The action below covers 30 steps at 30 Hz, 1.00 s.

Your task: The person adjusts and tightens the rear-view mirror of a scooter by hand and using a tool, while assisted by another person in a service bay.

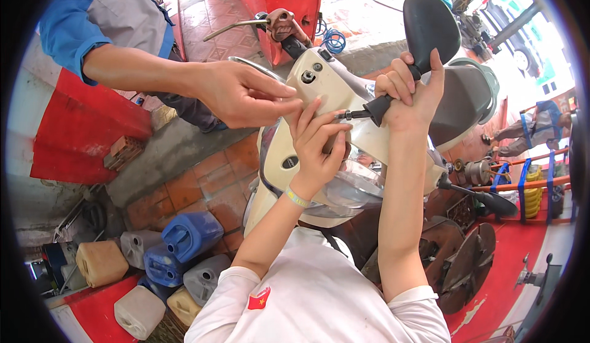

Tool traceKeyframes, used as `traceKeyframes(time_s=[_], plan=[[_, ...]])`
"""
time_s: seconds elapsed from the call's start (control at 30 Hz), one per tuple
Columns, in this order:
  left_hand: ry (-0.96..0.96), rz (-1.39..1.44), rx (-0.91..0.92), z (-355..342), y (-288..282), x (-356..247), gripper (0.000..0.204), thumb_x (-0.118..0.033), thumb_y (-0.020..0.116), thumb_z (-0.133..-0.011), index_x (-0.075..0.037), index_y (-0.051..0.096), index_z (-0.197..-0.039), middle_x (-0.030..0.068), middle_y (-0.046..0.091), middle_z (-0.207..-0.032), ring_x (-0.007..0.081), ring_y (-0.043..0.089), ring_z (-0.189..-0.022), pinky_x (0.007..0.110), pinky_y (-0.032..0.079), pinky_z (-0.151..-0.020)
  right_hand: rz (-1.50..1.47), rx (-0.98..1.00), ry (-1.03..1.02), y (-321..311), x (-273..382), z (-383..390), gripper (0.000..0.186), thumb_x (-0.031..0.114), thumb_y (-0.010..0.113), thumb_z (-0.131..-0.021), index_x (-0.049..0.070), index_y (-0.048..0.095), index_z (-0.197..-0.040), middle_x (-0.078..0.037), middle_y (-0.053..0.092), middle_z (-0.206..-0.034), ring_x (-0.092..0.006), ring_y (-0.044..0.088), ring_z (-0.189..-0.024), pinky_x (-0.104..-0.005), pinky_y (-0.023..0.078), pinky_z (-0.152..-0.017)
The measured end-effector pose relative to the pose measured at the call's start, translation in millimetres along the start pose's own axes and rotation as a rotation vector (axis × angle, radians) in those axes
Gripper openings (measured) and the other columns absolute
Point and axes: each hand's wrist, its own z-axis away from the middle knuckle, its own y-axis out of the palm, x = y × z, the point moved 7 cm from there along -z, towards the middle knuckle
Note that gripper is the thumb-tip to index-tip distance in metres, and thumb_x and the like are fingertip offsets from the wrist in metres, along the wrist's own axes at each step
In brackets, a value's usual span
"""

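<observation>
A black rear-view mirror (432, 29) is in my right hand (413, 94), which is wrapped round its stem with the mirror head up. The stem's threaded metal end (353, 115) points left. By that end is my left hand (316, 146), thumb and forefinger drawn close together; what lies between them is too small to tell. Another person's hand (252, 94) reaches in from the left, fingertips near my left fingers. Beneath our hands is a cream scooter (335, 78) with a round socket (309, 76) in its handlebar cover. Its grip and brake lever (236, 28) stick out at the far left.
Several plastic jerrycans (193, 235) stand on the tiles at lower left. A concrete ledge (178, 137) runs beyond them. Another black mirror (491, 203) lies at the scooter's right side. Round rusty metal parts (461, 260) stand at lower right. A person (541, 128) is farther back.
</observation>
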Motion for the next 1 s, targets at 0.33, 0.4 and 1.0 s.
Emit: traceKeyframes(time_s=[0.33,0.4,1.0], plan=[[-0.064,0.110,-0.014,5,1,4,0.012,-0.010,0.058,-0.077,-0.005,0.067,-0.084,0.0108,0.063,-0.095,0.0256,0.054,-0.095,0.037,0.033,-0.092,0.044,-0.048,-0.027,-3,1,0,0.038,0.043,0.055,-0.081,0.008,0.046,-0.071,0.003,0.029,-0.045,-0.0064,0.018,-0.032,-0.0220,0.020,-0.041],[-0.050,0.073,-0.026,5,0,5,0.012,-0.010,0.058,-0.077,-0.005,0.067,-0.084,0.0109,0.063,-0.096,0.0260,0.054,-0.096,0.037,0.032,-0.093,0.017,-0.055,-0.016,-4,-1,-1,0.037,0.042,0.056,-0.080,0.008,0.046,-0.071,0.003,0.029,-0.045,-0.0065,0.018,-0.033,-0.0220,0.020,-0.041],[-0.027,0.121,-0.019,2,1,1,0.011,-0.007,0.055,-0.078,-0.004,0.065,-0.081,0.0091,0.064,-0.098,0.0240,0.057,-0.094,0.034,0.039,-0.086,0.005,0.091,-0.096,9,4,5,0.038,0.045,0.052,-0.079,0.008,0.047,-0.071,0.002,0.027,-0.045,-0.0077,0.017,-0.034,-0.0223,0.020,-0.043]])
